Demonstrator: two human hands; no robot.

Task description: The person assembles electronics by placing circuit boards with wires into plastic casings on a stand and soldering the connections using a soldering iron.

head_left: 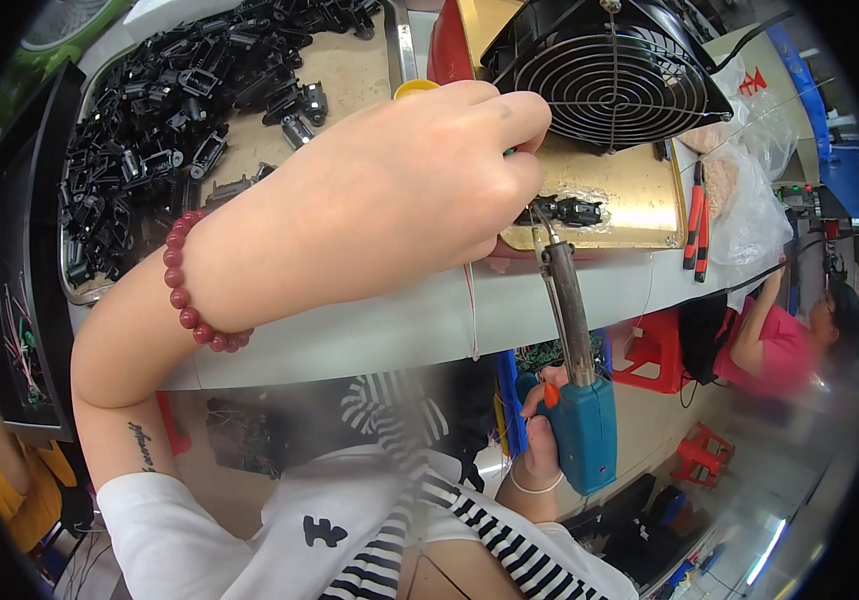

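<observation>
My left hand reaches across the bench, fingers curled together over the near left part of a gold-coloured plate. A speck of green shows between the fingers; the rest of what they pinch is hidden. Below that hand dangles a thin red and white wire. My right hand grips a teal soldering gun with an orange trigger, pointed upward. Its metal tip meets the near end of a small black plastic part lying on the plate, right beside my left fingers.
A metal tray heaped with black plastic parts stands at the back left. Behind the plate sits a black fan with a wire guard. Red-and-black pliers and a clear plastic bag lie to the right. A person in pink sits farther right.
</observation>
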